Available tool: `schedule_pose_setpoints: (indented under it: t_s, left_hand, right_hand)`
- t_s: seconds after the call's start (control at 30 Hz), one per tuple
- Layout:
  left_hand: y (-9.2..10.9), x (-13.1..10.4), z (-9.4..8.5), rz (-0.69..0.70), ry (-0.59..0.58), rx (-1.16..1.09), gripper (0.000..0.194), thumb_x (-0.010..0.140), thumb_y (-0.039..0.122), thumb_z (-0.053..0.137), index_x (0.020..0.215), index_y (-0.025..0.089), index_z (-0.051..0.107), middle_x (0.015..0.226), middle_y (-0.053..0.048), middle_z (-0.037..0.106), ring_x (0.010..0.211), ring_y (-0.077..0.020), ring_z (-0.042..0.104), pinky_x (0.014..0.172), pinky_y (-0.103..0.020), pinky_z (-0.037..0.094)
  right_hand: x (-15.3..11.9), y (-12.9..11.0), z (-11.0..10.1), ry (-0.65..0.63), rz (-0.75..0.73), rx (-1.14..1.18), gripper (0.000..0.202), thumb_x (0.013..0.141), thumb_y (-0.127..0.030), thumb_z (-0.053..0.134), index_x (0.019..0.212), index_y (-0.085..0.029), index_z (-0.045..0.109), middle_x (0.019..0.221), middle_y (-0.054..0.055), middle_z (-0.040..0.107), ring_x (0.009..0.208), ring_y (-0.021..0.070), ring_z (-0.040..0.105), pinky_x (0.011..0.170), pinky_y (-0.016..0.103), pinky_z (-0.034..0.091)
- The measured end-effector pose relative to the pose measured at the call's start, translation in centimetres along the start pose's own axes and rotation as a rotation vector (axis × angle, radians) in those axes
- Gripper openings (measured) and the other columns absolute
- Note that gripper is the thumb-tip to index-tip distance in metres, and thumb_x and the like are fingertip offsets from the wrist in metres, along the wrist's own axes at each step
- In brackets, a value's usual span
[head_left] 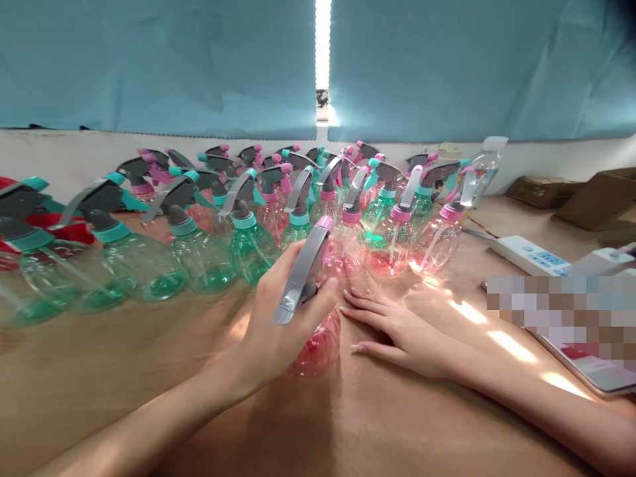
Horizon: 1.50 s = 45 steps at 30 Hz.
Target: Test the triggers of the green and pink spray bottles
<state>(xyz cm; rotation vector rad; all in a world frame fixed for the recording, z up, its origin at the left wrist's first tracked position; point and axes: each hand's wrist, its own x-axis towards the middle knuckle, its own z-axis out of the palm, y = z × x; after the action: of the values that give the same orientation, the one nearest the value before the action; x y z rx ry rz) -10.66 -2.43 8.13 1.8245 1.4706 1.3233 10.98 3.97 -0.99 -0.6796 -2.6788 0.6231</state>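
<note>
- The left hand (268,311) is closed round the neck of a pink spray bottle (318,348), thumb on this side, just under the grey lever (303,271)
- That bottle is roughly upright in front of the crowd, base down at the wooden tabletop (397,424); whether its full weight rests there, I can't tell
- The right hand (392,324) lies palm down, fingers spread wide and gripping nothing, fingertips just beside the bottle
- Behind, the room is tight: pink bottles (390,248) stand near the held one, with only a narrow gap
- Off to the left, a slanting line of green bottles (203,268) makes a long edge, with a broad strip of wood on its near side
- The widest room runs from the held bottle toward the person, between the two forearms
- Over on the right, a power strip (529,255) and a flat device (613,374), partly blurred out, border the space well beyond the right hand's fingers
</note>
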Motion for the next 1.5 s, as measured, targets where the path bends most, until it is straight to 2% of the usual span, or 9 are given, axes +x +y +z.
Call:
schedule_pose_setpoints:
  t_s: [0.2, 0.37, 0.6, 0.97, 1.2, 1.5]
  left_hand:
    - [0.03, -0.08, 0.08, 0.0, 0.035, 0.016, 0.018, 0.084, 0.02, 0.057, 0.1, 0.027, 0.054, 0.082, 0.004, 0.054, 0.07, -0.0137, 0.054, 0.068, -0.026, 0.05]
    - [0.11, -0.07, 0.04, -0.013, -0.005, 0.022, 0.023, 0.085, 0.019, 0.056, 0.106, 0.027, 0.053, 0.079, 0.005, 0.05, 0.063, -0.0108, 0.048, 0.061, -0.023, 0.046]
    - [0.09, 0.1, -0.05, -0.009, -0.025, 0.076, 0.02, 0.084, 0.018, 0.058, 0.101, 0.026, 0.053, 0.076, 0.005, 0.047, 0.06, -0.01, 0.045, 0.058, -0.022, 0.044]
    - [-0.2, 0.14, -0.07, -0.004, -0.032, 0.035, 0.038, 0.084, 0.018, 0.058, 0.12, 0.028, 0.055, 0.085, 0.004, 0.059, 0.064, -0.0113, 0.053, 0.06, -0.023, 0.047]
    - [-0.02, 0.16, -0.05, -0.041, -0.045, 0.002, 0.036, 0.084, 0.019, 0.058, 0.119, 0.027, 0.055, 0.091, 0.002, 0.063, 0.065, -0.0118, 0.054, 0.062, -0.025, 0.049]
    - [-0.01, 0.23, 0.14, -0.029, -0.031, 0.001, 0.034, 0.083, 0.018, 0.059, 0.116, 0.026, 0.056, 0.092, 0.001, 0.064, 0.065, -0.0112, 0.056, 0.063, -0.024, 0.051]
  right_hand:
    - [-0.04, 0.14, 0.07, 0.008, -0.006, -0.014, 0.064, 0.096, -0.054, 0.054, 0.15, -0.024, 0.041, 0.158, 0.009, 0.036, 0.147, 0.0295, 0.027, 0.119, 0.054, 0.026]
    - [-0.05, 0.23, 0.15, -0.004, -0.003, -0.013, 0.065, 0.096, -0.055, 0.052, 0.151, -0.023, 0.039, 0.159, 0.01, 0.034, 0.148, 0.0292, 0.026, 0.119, 0.054, 0.025]
    - [-0.11, 0.33, 0.26, 0.004, 0.007, 0.015, 0.065, 0.095, -0.054, 0.054, 0.152, -0.027, 0.037, 0.158, 0.009, 0.036, 0.147, 0.0307, 0.027, 0.118, 0.056, 0.026]
    - [-0.13, 0.31, 0.45, 0.027, 0.006, 0.041, 0.064, 0.095, -0.054, 0.055, 0.151, -0.027, 0.04, 0.158, 0.009, 0.035, 0.147, 0.0313, 0.029, 0.118, 0.056, 0.027]
    - [-0.04, 0.23, 0.32, 0.006, 0.011, 0.021, 0.065, 0.095, -0.055, 0.054, 0.15, -0.024, 0.041, 0.158, 0.011, 0.035, 0.147, 0.0305, 0.028, 0.119, 0.056, 0.026]
    - [-0.05, 0.33, 0.37, 0.022, 0.0, 0.036, 0.064, 0.095, -0.055, 0.055, 0.15, -0.026, 0.041, 0.158, 0.01, 0.035, 0.147, 0.0314, 0.028, 0.118, 0.057, 0.027]
